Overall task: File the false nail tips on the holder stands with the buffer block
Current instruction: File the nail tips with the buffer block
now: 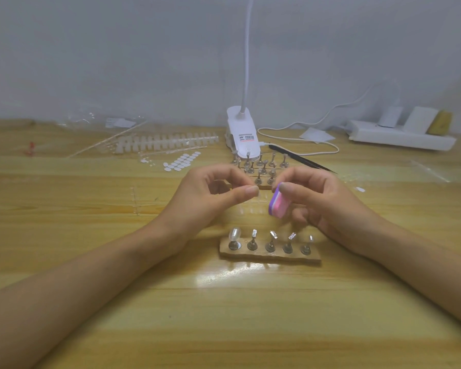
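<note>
Forearms come in from both lower corners over the bench (224, 315) and meet above the near holder. The left hand (205, 198) has its grip closed to a fine pinch, thumb and forefinger pressed tip to tip on what seems to be a small clear tip (251, 188), though it is too faint to be sure. The right hand (320, 201) has its grip curled round the buffer block (276, 200), thumb on the upper end and fingers behind. The block is held up at a tilt just beside the left pinch; I cannot tell if they touch.

To my mind the filing stroke is about to start. It wants a light touch: keep the pinch firm and steady, lay the block's flat face against the edge, and use short strokes one way, since so thin a piece would flex or spring out under pressure.

The block is a small pad with rounded corners, pink in the middle with purple layers outside.

Below the hands lies the near holder strip (270, 258) with five metal stands. Only the leftmost carries a false nail tip (234, 233), clear and glossy; the other four look bare. Behind the hands is a cluster of further stands (261, 166), then black tweezers (301, 161) and a white clip lamp (242, 134).
</note>
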Motion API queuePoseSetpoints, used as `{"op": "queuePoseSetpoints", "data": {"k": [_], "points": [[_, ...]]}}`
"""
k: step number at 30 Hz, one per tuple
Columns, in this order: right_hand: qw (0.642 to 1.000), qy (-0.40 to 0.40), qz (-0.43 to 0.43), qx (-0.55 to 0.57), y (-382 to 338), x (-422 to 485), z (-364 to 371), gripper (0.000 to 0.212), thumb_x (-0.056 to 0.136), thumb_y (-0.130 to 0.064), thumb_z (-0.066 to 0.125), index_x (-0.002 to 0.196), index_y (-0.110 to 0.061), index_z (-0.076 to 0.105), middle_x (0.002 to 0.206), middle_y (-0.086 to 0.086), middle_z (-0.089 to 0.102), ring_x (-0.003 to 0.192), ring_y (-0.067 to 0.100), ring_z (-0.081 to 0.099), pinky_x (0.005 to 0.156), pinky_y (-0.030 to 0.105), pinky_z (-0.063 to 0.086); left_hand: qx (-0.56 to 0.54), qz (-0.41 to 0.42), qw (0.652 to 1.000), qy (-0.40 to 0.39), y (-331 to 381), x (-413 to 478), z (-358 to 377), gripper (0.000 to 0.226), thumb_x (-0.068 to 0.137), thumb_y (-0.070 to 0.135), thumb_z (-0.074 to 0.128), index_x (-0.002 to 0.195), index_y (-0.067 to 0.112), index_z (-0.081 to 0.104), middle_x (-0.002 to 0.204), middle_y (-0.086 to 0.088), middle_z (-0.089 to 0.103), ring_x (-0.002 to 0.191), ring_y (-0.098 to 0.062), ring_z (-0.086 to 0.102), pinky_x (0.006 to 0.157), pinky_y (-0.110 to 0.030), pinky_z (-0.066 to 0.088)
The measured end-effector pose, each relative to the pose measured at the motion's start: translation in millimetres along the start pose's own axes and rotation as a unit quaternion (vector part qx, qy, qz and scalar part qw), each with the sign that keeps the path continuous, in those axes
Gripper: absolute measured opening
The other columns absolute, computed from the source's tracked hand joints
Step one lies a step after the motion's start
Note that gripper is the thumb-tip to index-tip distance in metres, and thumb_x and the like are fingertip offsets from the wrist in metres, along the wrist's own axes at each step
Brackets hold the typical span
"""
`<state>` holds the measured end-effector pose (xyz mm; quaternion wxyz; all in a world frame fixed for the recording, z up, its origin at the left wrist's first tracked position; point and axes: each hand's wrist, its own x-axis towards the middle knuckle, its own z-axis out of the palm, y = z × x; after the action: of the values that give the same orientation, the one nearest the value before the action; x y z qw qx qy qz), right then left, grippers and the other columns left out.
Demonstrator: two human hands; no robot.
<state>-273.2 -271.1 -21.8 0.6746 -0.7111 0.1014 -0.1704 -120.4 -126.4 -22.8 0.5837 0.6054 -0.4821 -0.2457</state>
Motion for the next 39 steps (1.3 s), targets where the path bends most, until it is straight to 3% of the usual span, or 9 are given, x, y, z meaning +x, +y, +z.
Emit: {"op": "queuePoseSetpoints", "data": {"k": [5, 8, 12, 17, 21, 24, 30, 34, 39], "points": [[1.0, 0.007, 0.01, -0.002, 0.1, -0.2, -2.9, 0.004, 0.083, -0.028, 0.069, 0.081, -0.026, 0.07, 0.067, 0.002, 0.066, 0.053, 0.01, 0.051, 0.045, 0.016, 0.038, -0.011, -0.009, 1.0, 0.0, 1.1, -0.2, -0.2, 0.011, 0.074, 0.032, 0.074, 0.068, 0.027, 0.067, 0.065, 0.015, 0.063, 0.054, 0.005, 0.049, 0.05, -0.005, 0.035], [1.0, -0.011, 0.012, -0.001, -1.3, -0.2, -3.9, 0.004, 0.08, -0.021, 0.072, 0.078, -0.025, 0.072, 0.074, 0.002, 0.07, 0.055, 0.008, 0.059, 0.049, 0.016, 0.048, -0.006, 0.004, 1.0, -0.01, 0.5, 0.1, -1.0, 0.008, 0.074, 0.03, 0.075, 0.07, 0.025, 0.069, 0.066, 0.014, 0.064, 0.054, 0.0, 0.047, 0.051, -0.007, 0.036], [0.999, -0.038, 0.026, -0.002, -2.8, 0.5, -6.0, 0.021, 0.075, -0.006, 0.08, 0.09, -0.02, 0.077, 0.088, 0.003, 0.073, 0.07, 0.014, 0.07, 0.065, 0.022, 0.057, 0.004, 0.028, 0.999, -0.024, -0.9, 0.7, -1.2, 0.01, 0.074, 0.028, 0.074, 0.076, 0.019, 0.07, 0.067, 0.017, 0.064, 0.053, 0.001, 0.044, 0.053, -0.007, 0.035], [0.997, -0.047, 0.033, -0.052, -2.5, -1.5, -1.0, 0.009, 0.081, -0.024, 0.078, 0.087, -0.019, 0.074, 0.086, 0.008, 0.076, 0.068, 0.016, 0.071, 0.058, 0.022, 0.055, 0.038, 0.053, 0.998, -0.024, -2.6, 1.8, -1.0, 0.005, 0.081, 0.019, 0.073, 0.078, 0.017, 0.07, 0.074, 0.013, 0.065, 0.061, 0.003, 0.051, 0.061, -0.01, 0.04], [0.999, -0.018, 0.03, -0.013, -2.8, 0.5, -0.4, 0.014, 0.085, -0.022, 0.075, 0.089, -0.01, 0.068, 0.085, 0.008, 0.075, 0.067, 0.017, 0.071, 0.058, 0.022, 0.056, 0.058, 0.069, 0.996, -0.022, -1.7, 0.7, -0.1, 0.005, 0.08, 0.021, 0.074, 0.077, 0.019, 0.069, 0.08, -0.005, 0.065, 0.066, 0.001, 0.052, 0.067, -0.015, 0.043], [0.998, 0.035, 0.033, 0.039, -2.7, 2.7, -1.1, 0.023, 0.08, -0.024, 0.071, 0.091, -0.006, 0.064, 0.088, 0.011, 0.074, 0.064, 0.017, 0.07, 0.057, 0.02, 0.056, 0.044, 0.064, 0.997, -0.007, -1.0, 0.0, 0.0, 0.006, 0.077, 0.024, 0.074, 0.075, 0.021, 0.069, 0.078, 0.002, 0.064, 0.064, 0.002, 0.051, 0.066, -0.012, 0.043], [0.998, 0.013, 0.056, 0.017, -4.7, 3.1, -3.1, 0.023, 0.078, -0.022, 0.074, 0.089, -0.005, 0.063, 0.088, 0.015, 0.072, 0.062, 0.018, 0.07, 0.055, 0.019, 0.055, 0.051, 0.068, 0.996, -0.006, -1.4, -0.4, -0.6, 0.01, 0.082, 0.013, 0.075, 0.076, 0.019, 0.069, 0.079, 0.007, 0.063, 0.066, 0.002, 0.052, 0.067, -0.013, 0.042], [0.997, -0.044, 0.048, -0.042, -2.5, 1.0, 0.7, 0.017, 0.084, -0.021, 0.072, 0.09, -0.008, 0.064, 0.092, 0.014, 0.075, 0.066, 0.016, 0.069, 0.06, 0.021, 0.056, 0.073, 0.082, 0.994, -0.011, 0.1, -1.0, -0.2, 0.013, 0.083, 0.008, 0.075, 0.077, 0.018, 0.069, 0.078, 0.009, 0.062, 0.068, 0.002, 0.053, 0.068, -0.013, 0.043], [0.998, -0.026, 0.044, -0.034, -3.5, 0.3, 0.1, 0.016, 0.083, -0.021, 0.071, 0.092, -0.009, 0.067, 0.092, 0.01, 0.076, 0.072, 0.015, 0.071, 0.063, 0.021, 0.057, 0.067, 0.081, 0.994, -0.016, 1.1, -1.4, -0.5, 0.01, 0.082, 0.011, 0.074, 0.077, 0.017, 0.069, 0.079, 0.006, 0.062, 0.068, 0.001, 0.053, 0.068, -0.013, 0.043]]}}
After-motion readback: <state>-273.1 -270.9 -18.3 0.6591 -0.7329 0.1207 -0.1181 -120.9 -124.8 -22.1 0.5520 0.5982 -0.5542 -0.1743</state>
